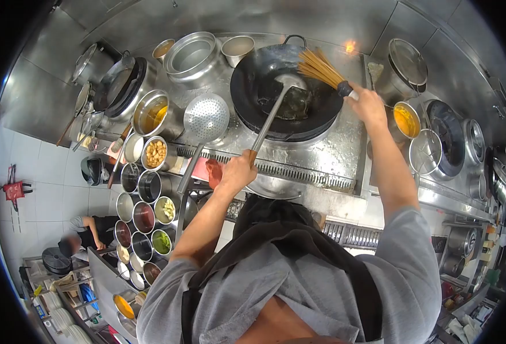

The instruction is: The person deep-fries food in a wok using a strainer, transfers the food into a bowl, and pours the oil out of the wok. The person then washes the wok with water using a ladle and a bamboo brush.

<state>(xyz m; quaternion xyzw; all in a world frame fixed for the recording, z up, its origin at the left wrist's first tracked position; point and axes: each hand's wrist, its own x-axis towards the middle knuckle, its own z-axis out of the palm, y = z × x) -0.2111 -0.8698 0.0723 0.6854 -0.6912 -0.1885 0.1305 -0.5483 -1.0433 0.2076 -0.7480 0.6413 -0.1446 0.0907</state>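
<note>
Wet steel bench [332, 159]. Left grip [240, 172] closed round ladle [271, 121], right grip [369, 107] round bamboo brush [322, 67]. Brush striking ladle could splash liquid [293, 109] from wok [246, 86].

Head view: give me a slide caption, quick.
Left hand grips a ladle in the wok; right hand holds a brush near its rim.

The wok [247, 86] is black, the ladle [272, 118] silver-grey, the brush [322, 67] golden tan with a black binding [343, 89]. The strainer [206, 117] is silver, dotted with holes; the shirt [402, 264] grey, the apron [267, 229] black, the left-hand tiles [46, 200] white.
</note>
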